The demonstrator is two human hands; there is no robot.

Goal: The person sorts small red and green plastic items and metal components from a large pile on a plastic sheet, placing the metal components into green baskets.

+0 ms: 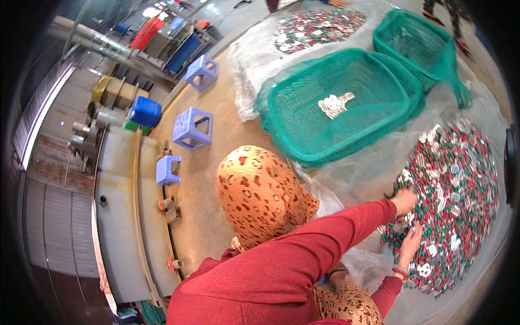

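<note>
A wide pile of small red, green and white pieces (pixel 449 200), with some clear ones among them, lies on a clear plastic sheet (pixel 482 271) at the right. My left hand (pixel 403 201), reaching across in a red sleeve, is at the pile's near left edge with its fingers curled down among the pieces. Just below it, my right hand (pixel 411 242), with a red bead bracelet at the wrist, has its fingers drawn together over the pieces. What either hand pinches is too small to make out. My knee (pixel 257 189) in orange spotted cloth rises left of my arms.
A large green mesh-covered basket (pixel 281 141) holds a few white striped pieces (pixel 335 105). Behind it stands another green basket (pixel 414 46). Farther off is a second pile (pixel 319 30), with another person's hand (pixel 338 3) beyond. Blue stools (pixel 193 128) and a metal trough (pixel 116 216) stand left.
</note>
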